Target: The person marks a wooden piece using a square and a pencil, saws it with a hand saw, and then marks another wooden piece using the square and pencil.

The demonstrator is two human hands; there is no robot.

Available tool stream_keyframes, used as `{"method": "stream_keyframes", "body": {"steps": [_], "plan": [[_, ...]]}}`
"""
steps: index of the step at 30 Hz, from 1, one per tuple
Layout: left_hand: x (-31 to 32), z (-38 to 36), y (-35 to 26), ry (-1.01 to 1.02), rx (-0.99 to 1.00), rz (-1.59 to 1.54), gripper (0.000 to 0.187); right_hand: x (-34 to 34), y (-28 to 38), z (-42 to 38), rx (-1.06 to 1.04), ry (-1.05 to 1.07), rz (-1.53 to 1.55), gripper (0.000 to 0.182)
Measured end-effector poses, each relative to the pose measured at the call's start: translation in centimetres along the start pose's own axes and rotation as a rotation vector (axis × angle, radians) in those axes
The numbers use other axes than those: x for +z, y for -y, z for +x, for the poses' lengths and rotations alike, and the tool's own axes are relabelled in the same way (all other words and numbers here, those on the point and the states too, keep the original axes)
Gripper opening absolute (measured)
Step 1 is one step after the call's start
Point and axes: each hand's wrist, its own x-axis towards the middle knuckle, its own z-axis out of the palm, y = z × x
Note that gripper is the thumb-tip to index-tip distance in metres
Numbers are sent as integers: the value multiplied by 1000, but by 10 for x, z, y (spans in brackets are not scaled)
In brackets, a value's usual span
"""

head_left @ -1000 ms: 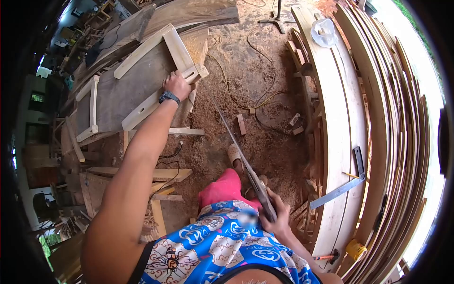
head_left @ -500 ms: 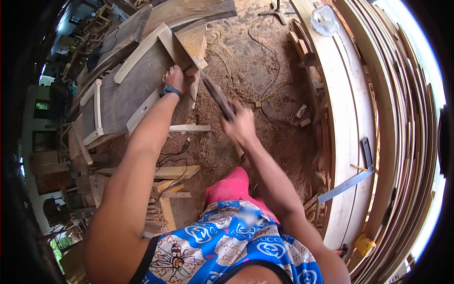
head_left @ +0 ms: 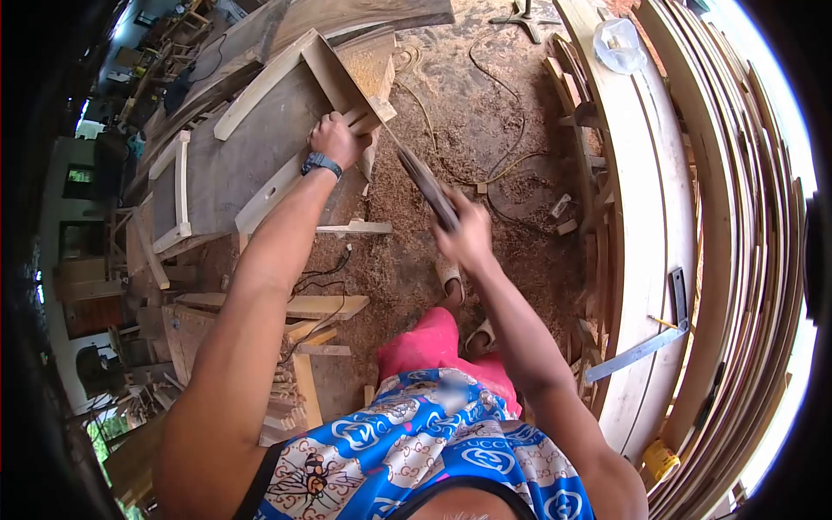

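Observation:
My left hand (head_left: 336, 139), with a dark watch on its wrist, is closed on the end of a pale wooden piece (head_left: 357, 118) at the corner of a dark wooden bench top (head_left: 260, 143). My right hand (head_left: 466, 232) grips a long dark tool handle (head_left: 426, 186). A thin straight part, which looks like a saw blade seen edge-on, runs from it up to the wood by my left hand. A pale board (head_left: 331, 74) stands on the bench just beyond. Where the blade meets the wood is too small to make out.
Sawdust and cords (head_left: 429, 130) cover the floor. On the right, long planks (head_left: 620, 165) bear a clear plastic container (head_left: 620, 45) and a metal square (head_left: 637, 354). A yellow container (head_left: 659, 462) lies lower right. Offcuts (head_left: 325, 307) lie lower left.
The view has shifted slightly, so most things appear further right. My right hand and the dark handle have drawn back a little from the wood. My left hand keeps its place on the piece.

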Motion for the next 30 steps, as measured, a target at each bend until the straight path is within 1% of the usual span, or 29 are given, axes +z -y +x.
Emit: {"method": "stream_keyframes", "body": {"steps": [2,3,5,6,7,8,9,10,12,15,16,17,18,19,20,21,22,23,24,26,28,29,30], "plan": [[-15,0,-10,10,-12,25,72,23,17,44,197,119,146,58],[-18,0,-12,31,-17,33,73,18,17,40,195,118,143,58],[-24,-5,-14,82,-20,64,76,7,24,11,117,33,-8,57],[-22,-2,-11,76,-16,71,76,-13,28,-27,63,-21,17,57],[-14,1,-8,92,-57,57,73,-37,26,-69,22,-27,31,57],[-7,4,-8,106,-101,37,71,-57,17,-117,129,-3,98,56],[-18,1,-16,115,-116,20,72,-80,9,-158,42,-28,88,55],[-24,0,-22,116,-119,18,72,-107,4,-195,46,36,32,56],[-30,-2,-27,120,-145,13,71,-126,12,-233,28,-15,18,57],[-26,-1,-24,94,-129,11,71,-115,6,-218,53,-20,10,56],[-22,-1,-22,98,-130,12,71,-106,-1,-194,73,6,33,57],[-18,-1,-18,80,-107,10,71,-90,0,-158,-43,-20,41,59],[-14,-1,-13,60,-85,10,70,-62,-18,-123,-131,-51,41,59],[-9,-2,-8,67,-84,18,70,-41,-13,-79,-114,-31,45,57],[-5,0,-4,44,-53,24,70,-22,-3,-34,-82,-25,64,57],[-2,1,-3,23,-24,26,70,0,-4,7,-49,-11,21,59],[-2,-1,-5,29,-24,27,70,7,21,36,202,128,52,62],[-8,1,-8,38,-29,34,70,20,27,57,266,163,84,63],[-13,-2,-11,50,-38,40,69,22,28,55,58,69,-6,62],[-16,-1,-13,72,-61,27,70,-4,49,27,323,175,69,62],[-10,1,-8,75,-51,50,71,-26,15,-55,42,-22,69,57],[-5,5,-6,101,-92,34,75,-50,7,-102,78,19,77,58],[-8,3,-9,104,-106,27,75,-71,-3,-143,-18,-13,62,59]]}}
